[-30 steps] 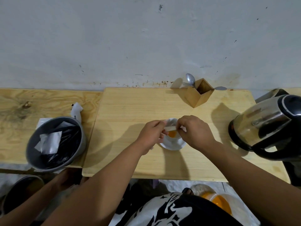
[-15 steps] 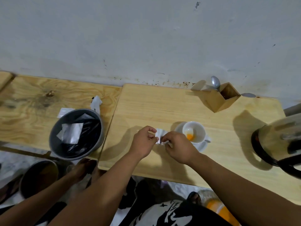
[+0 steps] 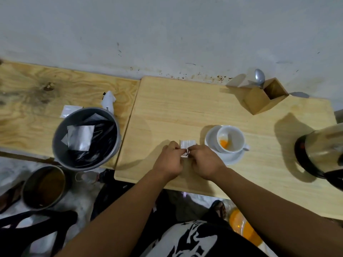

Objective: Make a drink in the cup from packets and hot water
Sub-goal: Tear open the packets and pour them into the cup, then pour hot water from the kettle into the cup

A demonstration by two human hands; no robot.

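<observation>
While both hands pinch a packet [image 3: 187, 145], the cup [image 3: 230, 139] waits right.
Left hand [image 3: 169, 160] and right hand [image 3: 205, 162] each grip it closed.

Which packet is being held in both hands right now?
The small white packet beside the cup, pinched between left hand and right hand; the others lie by the bin.

You won't find any readable text here. The crumpled white packet [image 3: 108, 101] behind the grey round bin [image 3: 86, 139] carries small dark print, too blurred for you to make out.
</observation>
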